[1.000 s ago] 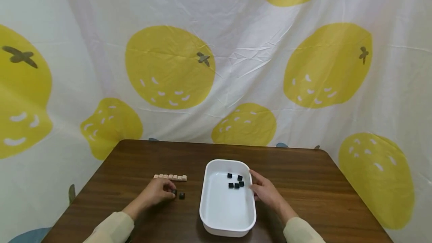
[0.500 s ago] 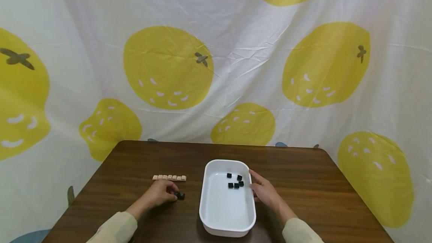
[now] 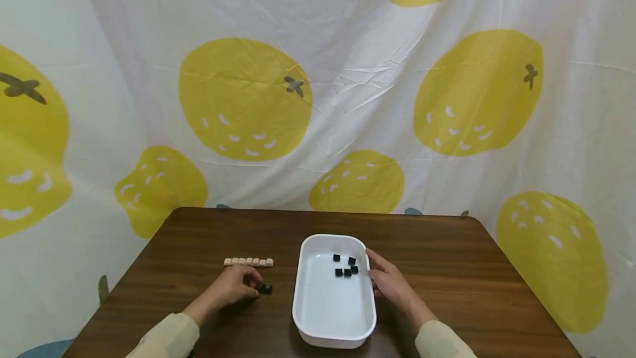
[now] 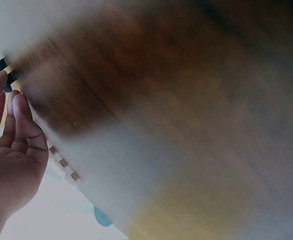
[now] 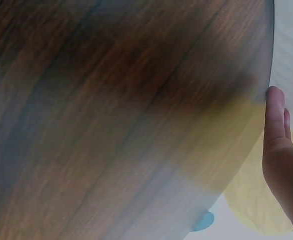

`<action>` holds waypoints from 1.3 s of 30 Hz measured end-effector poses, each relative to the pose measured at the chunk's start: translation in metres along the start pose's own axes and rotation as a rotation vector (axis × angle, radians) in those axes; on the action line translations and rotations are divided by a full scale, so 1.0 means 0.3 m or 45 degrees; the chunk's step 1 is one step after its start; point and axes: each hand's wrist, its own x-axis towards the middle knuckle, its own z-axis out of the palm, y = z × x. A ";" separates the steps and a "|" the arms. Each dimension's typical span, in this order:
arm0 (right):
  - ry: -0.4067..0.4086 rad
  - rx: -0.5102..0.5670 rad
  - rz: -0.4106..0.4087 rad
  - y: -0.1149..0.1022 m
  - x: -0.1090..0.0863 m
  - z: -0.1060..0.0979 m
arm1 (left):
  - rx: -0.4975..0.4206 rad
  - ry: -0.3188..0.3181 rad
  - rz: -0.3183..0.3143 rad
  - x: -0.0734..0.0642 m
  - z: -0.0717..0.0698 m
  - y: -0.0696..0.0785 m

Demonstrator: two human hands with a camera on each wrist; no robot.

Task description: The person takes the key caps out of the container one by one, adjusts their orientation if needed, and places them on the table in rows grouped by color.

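My left hand (image 3: 232,285) pinches a small black keycap (image 3: 260,287) between thumb and fingers, low over the table. A second black keycap (image 3: 268,289) sits right beside it on the right. In the left wrist view the thumb and fingertips meet at the dark keycaps (image 4: 10,77), partly covering one. A row of several cream keycaps (image 3: 248,262) lies just beyond this hand. My right hand (image 3: 392,285) rests against the right side of a white tray (image 3: 334,341), its fingers fairly straight along the wall. Several black keycaps (image 3: 347,272) lie inside the tray, toward its far right.
The dark wooden table (image 3: 447,269) extends on both sides of the tray. Behind its far edge hangs a white curtain (image 3: 348,43) printed with yellow lemons.
My left hand has moved slightly right, bringing its black keycap up to the other loose one. The right hand and tray have kept their places.
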 end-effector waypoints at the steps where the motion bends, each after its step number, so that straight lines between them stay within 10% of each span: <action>1: 0.004 0.004 0.005 0.000 0.000 0.001 | -0.002 0.003 -0.002 0.000 -0.002 -0.001; 18: -0.002 -0.045 0.014 -0.010 -0.004 -0.001 | -0.105 0.111 0.004 0.113 -0.035 0.172; 30: 0.002 -0.029 0.018 -0.008 -0.004 -0.001 | -0.287 0.076 0.015 0.253 0.075 0.357; 39: -0.002 -0.011 0.004 -0.008 -0.004 0.002 | -0.167 0.035 0.040 0.319 0.174 0.403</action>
